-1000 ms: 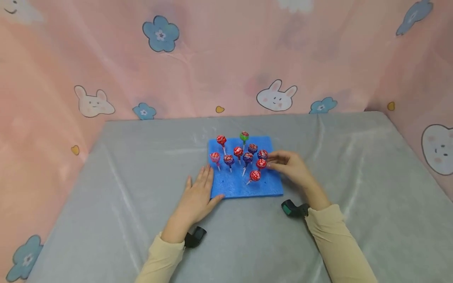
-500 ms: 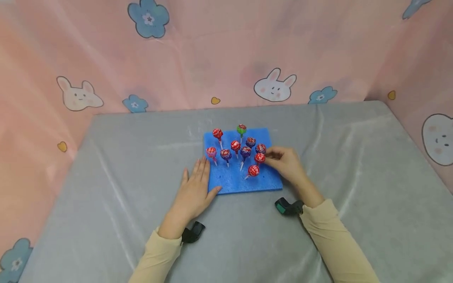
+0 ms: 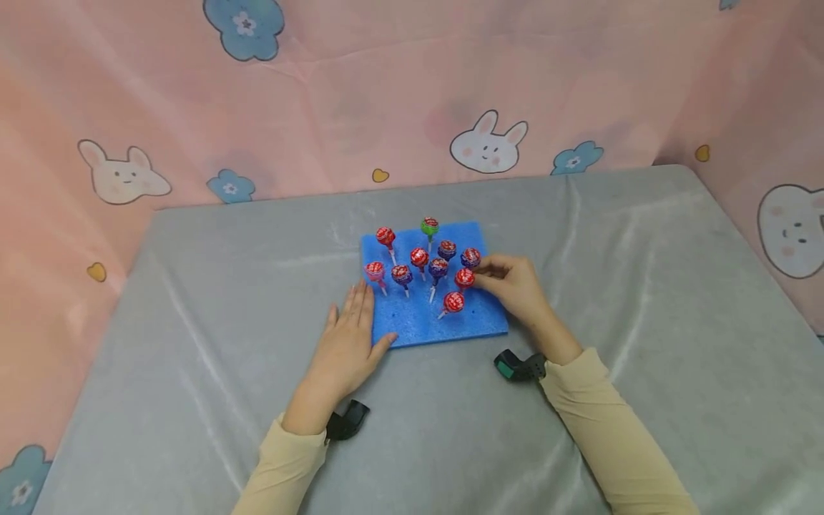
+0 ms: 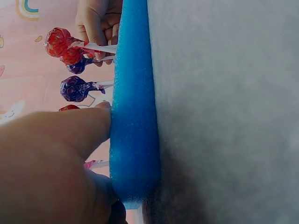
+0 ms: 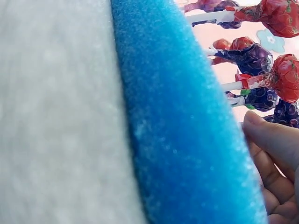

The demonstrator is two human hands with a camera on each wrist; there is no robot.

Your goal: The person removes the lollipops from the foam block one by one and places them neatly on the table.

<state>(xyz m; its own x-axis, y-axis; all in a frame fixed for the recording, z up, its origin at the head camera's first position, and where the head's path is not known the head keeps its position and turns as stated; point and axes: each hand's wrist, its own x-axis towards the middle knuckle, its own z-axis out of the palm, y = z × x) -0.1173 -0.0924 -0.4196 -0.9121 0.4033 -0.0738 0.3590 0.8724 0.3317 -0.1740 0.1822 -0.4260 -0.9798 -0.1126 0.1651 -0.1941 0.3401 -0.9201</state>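
Head view, all attention on the right hand (image 3: 518,290): thumb and fingers drawn close together, pinching low under the purple lollipop (image 3: 471,257) at the right of the group, seemingly on the stick, exact contact hidden behind the red lollipop (image 3: 464,279) just in front. Left hand (image 3: 344,347) across on the other side: fingers long and straight along the left edge of the blue foam board (image 3: 412,322), thumb at the near edge, no lollipop in grasp.

And right there, the key relation: purple lollipop directly off the right fingertips, to their left; long axis near upright as far as visible, standing up from the foam, crossways to the reaching forearm. Right hand clearly the nearer; left hand well apart, nearly all the cluster in between. Tight quarters, too, with the red one just beside on the near side.

Further out: other lollipops spread over the foam, some tilted, pink lollipop (image 3: 375,271) closest to the left fingertips, green lollipop (image 3: 430,227) toward the far edge. Beyond, grey tabletop (image 3: 257,286), then pink curtain (image 3: 386,86) with rabbits and flowers.
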